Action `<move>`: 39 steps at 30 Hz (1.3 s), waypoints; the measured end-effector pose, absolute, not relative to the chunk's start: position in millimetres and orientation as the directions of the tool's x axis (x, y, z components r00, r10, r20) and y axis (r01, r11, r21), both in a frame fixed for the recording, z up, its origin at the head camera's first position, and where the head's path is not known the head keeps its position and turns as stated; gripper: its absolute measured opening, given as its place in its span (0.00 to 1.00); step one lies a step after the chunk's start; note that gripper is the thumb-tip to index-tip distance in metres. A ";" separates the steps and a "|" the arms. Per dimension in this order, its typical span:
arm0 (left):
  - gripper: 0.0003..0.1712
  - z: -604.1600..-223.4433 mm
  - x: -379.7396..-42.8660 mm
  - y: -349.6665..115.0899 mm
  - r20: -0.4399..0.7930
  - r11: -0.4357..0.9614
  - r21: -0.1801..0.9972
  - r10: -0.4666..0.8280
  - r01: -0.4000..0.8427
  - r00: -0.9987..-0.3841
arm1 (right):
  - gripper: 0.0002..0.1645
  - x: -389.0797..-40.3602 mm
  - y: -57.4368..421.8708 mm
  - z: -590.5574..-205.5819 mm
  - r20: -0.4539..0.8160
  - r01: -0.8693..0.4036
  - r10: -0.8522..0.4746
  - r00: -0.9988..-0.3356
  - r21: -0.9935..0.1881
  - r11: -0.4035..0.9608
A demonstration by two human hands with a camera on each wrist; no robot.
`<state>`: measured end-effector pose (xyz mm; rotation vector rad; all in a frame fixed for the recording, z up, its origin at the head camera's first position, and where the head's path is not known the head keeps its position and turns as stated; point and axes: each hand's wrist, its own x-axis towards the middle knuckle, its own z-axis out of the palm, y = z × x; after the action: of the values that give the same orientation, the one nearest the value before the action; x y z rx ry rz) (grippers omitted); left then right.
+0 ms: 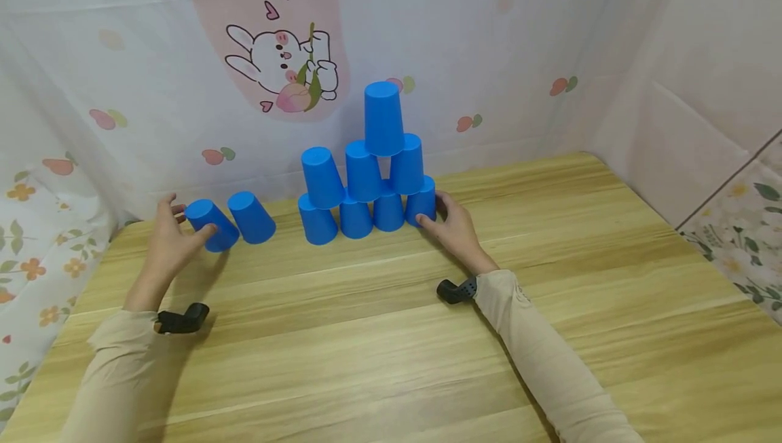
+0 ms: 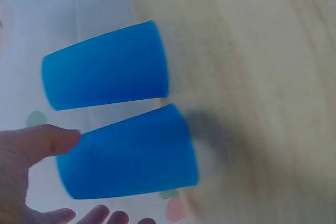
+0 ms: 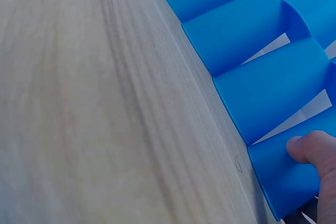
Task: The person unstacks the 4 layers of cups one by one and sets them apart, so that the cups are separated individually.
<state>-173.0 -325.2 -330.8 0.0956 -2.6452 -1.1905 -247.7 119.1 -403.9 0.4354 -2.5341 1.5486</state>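
Near the far left corner of the table (image 1: 342,348), the left hand (image 1: 172,243) has its thumb against the outermost blue cup (image 1: 214,227); its other fingers are spread, their tips cut off at the bottom in the left wrist view. A second loose cup (image 1: 252,218) stands just beside it. By the far edge, the right hand (image 1: 453,226) grips the bottom row's right-end cup (image 1: 419,211), thumb in front, fingers mostly hidden behind. The stacked cups (image 1: 363,171) above overlap the bottom row's tops; the right wrist view crops the stack.
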 end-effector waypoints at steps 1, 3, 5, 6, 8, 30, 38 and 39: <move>0.47 -328.7 -172.9 -324.7 0.205 0.664 0.746 -0.162 0.047 -0.965 | 0.36 -247.5 119.4 -403.7 0.268 -0.317 -0.173 -0.948 -0.844 0.432; 0.44 -324.0 -173.7 -321.6 0.254 0.656 0.752 -0.202 0.061 -0.946 | 0.36 -247.7 120.2 -403.4 0.266 -0.315 -0.170 -0.949 -0.842 0.438; 0.38 -318.9 -175.6 -316.4 0.353 0.652 0.753 -0.280 0.093 -0.893 | 0.36 -248.0 121.0 -403.3 0.267 -0.315 -0.169 -0.949 -0.839 0.444; 0.35 -315.7 -176.3 -313.0 0.402 0.650 0.752 -0.319 0.110 -0.858 | 0.36 -248.2 121.5 -403.4 0.268 -0.317 -0.169 -0.948 -0.837 0.446; 0.28 -309.1 -177.8 -305.2 0.489 0.658 0.740 -0.380 0.142 -0.785 | 0.36 -248.4 122.1 -403.3 0.269 -0.317 -0.170 -0.948 -0.837 0.446; 0.28 -224.1 -205.4 -148.7 0.577 0.521 0.670 0.082 0.529 -0.813 | 0.36 -248.6 120.9 -405.7 0.246 -0.295 -0.165 -0.955 -0.843 0.450; 0.34 -213.6 -226.4 -111.9 0.525 0.526 0.687 0.118 0.501 -0.843 | 0.36 -248.9 120.1 -404.5 0.271 -0.318 -0.168 -0.948 -0.838 0.444; 0.35 -213.1 -227.6 -108.0 0.526 0.528 0.685 0.118 0.502 -0.842 | 0.36 -248.5 119.4 -404.5 0.272 -0.321 -0.173 -0.947 -0.839 0.439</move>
<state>-227.6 -108.0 -213.1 -0.5071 -2.3531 -1.2491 -248.5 119.4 -404.5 0.4397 -2.5387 1.5288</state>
